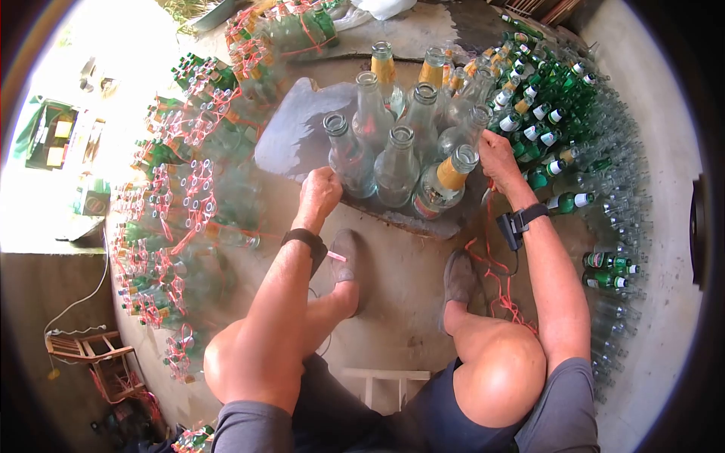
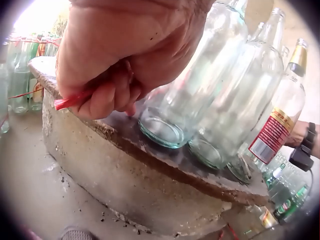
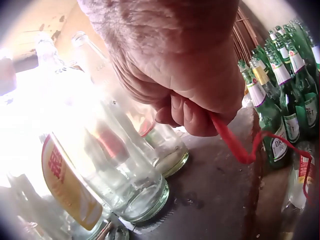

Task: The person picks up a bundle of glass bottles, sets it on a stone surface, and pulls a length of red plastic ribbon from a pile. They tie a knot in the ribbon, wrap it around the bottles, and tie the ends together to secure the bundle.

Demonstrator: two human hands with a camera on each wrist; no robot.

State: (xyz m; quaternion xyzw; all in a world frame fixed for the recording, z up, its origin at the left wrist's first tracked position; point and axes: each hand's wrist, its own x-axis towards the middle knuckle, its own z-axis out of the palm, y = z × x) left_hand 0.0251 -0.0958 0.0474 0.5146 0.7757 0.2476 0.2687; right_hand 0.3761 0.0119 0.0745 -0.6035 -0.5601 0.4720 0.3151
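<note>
Several clear glass bottles (image 1: pixel 396 177) stand upright in a tight group on a low round concrete slab (image 1: pixel 291 140). One at the front right has a yellow neck wrapper (image 1: pixel 451 180). My left hand (image 1: pixel 321 192) is at the group's left side, its curled fingers gripping red plastic twine (image 2: pixel 70 101), whose short end sticks out in the left wrist view. On the other side, my right hand (image 1: pixel 500 162) grips more red twine (image 3: pixel 234 142) beside the bottles. From that hand the strand trails off past the slab's edge. The twine's course behind the bottles is hidden.
Bundles of bottles tied with red twine (image 1: pixel 200 192) line the floor at left. Many loose green bottles (image 1: pixel 544 113) and clear bottles (image 1: pixel 627 166) stand along the right wall. Loose twine (image 1: pixel 502 291) lies near my right foot (image 1: pixel 459 279). A small wooden chair (image 1: pixel 98 347) is at lower left.
</note>
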